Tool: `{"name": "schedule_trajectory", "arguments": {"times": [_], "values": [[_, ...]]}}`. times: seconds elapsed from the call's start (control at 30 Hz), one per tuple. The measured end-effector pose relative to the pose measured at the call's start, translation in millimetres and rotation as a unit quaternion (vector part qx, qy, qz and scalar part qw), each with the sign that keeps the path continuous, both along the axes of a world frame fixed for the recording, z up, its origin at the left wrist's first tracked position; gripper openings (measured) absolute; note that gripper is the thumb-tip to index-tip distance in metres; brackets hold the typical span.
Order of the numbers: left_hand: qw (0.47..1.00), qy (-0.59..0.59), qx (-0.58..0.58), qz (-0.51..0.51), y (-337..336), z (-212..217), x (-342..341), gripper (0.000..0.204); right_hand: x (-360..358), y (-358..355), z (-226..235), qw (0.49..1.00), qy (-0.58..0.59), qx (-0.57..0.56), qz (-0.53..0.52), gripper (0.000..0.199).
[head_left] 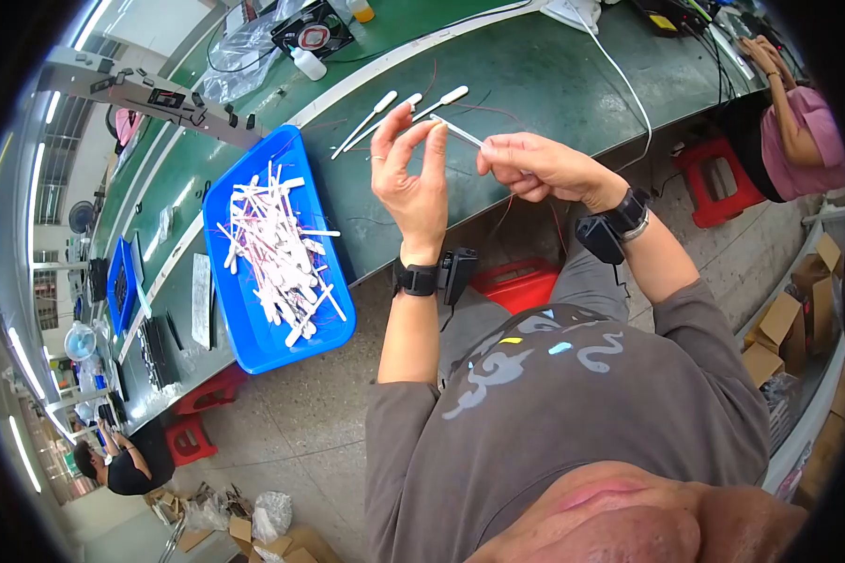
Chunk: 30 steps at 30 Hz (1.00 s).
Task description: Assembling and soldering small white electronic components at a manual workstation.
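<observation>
My left hand (409,183) pinches one end of a slim white plastic stick (462,133) between thumb and fingertips. The stick's other end is in the closed fingers of my right hand (549,169), so it spans the gap between both hands above the green table. Several similar white sticks (377,111), with a wider rounded end and a thin stem, lie just beyond my left hand. Thin red and black wires trail around them. Left of my hands stands a blue tray (344,330) heaped with white sticks (277,249) and reddish wires.
The green table (573,84) holds a black fan (313,38), a white bottle (308,64) and a white cable (620,70). A grey metal post (150,89) rises at left. Co-workers sit at far right (798,136) and lower left (127,464). Cardboard boxes (775,319) stand at right.
</observation>
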<state>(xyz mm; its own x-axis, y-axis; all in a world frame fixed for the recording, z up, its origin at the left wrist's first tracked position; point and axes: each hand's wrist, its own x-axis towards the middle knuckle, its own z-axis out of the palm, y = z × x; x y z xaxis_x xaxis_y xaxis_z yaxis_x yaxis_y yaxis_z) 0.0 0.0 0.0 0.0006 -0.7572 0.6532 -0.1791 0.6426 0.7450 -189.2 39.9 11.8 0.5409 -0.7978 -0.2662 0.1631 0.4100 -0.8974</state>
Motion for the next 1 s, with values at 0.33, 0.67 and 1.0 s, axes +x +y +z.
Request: {"name": "schedule_trajectory", "arguments": {"times": [0.33, 0.67, 1.0], "values": [[0.994, 0.054, 0.093, 0.011, 2, 0, -2, 0.012, 5, 0, -3, 1.000, -0.010, 0.008, -0.023, 0.038], [0.994, 0.085, 0.073, 0.000, 0, -13, -6, 0.012, 7, 1, -4, 1.000, -0.016, 0.005, -0.023, 0.038], [0.986, 0.102, 0.128, -0.013, 3, -17, -5, 0.011, 8, 0, -8, 1.000, 0.012, -0.002, -0.024, 0.037]]}}
